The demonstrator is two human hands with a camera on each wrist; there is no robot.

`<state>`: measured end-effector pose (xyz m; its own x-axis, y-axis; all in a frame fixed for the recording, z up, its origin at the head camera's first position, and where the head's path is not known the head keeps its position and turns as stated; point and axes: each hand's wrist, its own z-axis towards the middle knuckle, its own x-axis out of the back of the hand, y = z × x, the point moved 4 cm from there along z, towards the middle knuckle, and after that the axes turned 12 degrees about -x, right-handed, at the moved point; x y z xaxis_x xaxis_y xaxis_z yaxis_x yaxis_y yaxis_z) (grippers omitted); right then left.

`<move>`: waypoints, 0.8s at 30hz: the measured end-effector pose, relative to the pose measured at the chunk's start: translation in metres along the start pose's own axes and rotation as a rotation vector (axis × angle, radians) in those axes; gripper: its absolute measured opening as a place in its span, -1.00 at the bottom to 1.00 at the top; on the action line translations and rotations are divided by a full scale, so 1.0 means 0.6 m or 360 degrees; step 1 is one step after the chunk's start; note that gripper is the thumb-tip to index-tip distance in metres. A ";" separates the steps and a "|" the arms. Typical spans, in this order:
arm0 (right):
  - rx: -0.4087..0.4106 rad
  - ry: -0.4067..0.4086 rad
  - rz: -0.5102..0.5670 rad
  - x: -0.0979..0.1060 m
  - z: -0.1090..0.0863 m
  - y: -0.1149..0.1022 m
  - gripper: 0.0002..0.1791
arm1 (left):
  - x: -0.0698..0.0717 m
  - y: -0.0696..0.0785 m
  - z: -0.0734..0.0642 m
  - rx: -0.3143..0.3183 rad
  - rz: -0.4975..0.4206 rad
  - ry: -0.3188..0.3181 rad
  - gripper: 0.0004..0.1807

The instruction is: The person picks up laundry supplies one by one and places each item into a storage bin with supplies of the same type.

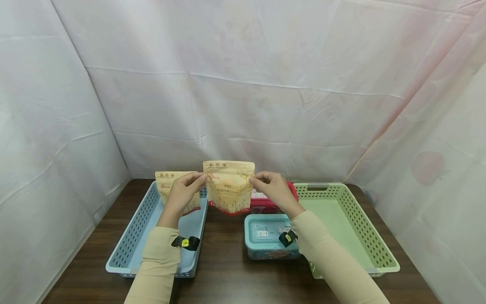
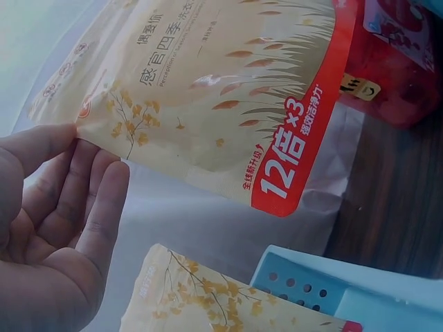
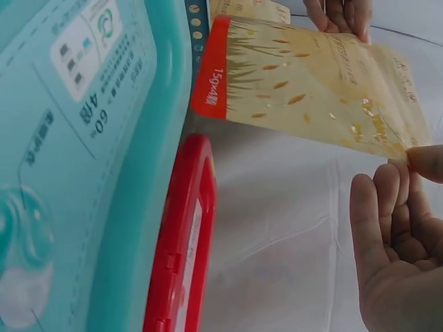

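Observation:
A cream-yellow stand-up pouch (image 1: 229,188) with a red lower edge hangs upright in the air between both hands, above the gap between the baskets. My left hand (image 1: 184,194) pinches its left edge near the top. On the opposite edge, my right hand (image 1: 276,190) pinches it between thumb and fingers. In the left wrist view the pouch (image 2: 228,83) shows plant drawings and "12" in white print. A second, similar pouch (image 1: 164,185) stands in the blue basket (image 1: 146,236), partly hidden behind my left hand.
A teal lidded box (image 1: 262,242) sits on the dark wooden table (image 1: 224,270). Behind it is a red box (image 1: 262,204), partly covered by the right hand. At the right stands a green basket (image 1: 353,228), partly behind the right forearm. White cloth (image 1: 243,105) hangs around the table.

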<state>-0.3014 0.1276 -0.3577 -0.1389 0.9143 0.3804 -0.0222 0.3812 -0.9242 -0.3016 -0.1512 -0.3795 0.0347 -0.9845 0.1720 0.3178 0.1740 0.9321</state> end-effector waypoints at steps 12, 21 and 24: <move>-0.0002 0.0025 0.0195 -0.008 0.012 0.010 -0.69 | -0.002 0.005 -0.006 -0.0030 -0.0015 -0.0048 -0.39; 0.0029 0.0024 0.0293 -0.015 0.013 0.015 -0.65 | -0.002 0.003 -0.010 -0.0043 -0.0069 -0.0020 -0.38; 0.0040 0.0025 0.0328 -0.017 0.013 0.014 -0.66 | -0.001 0.003 -0.011 -0.0046 -0.0071 0.0001 -0.38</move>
<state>-0.3076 0.1201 -0.3695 -0.1277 0.9747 0.1834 -0.0197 0.1824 -0.9830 -0.2948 -0.1506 -0.3800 0.0203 -0.9913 0.1300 0.3462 0.1289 0.9293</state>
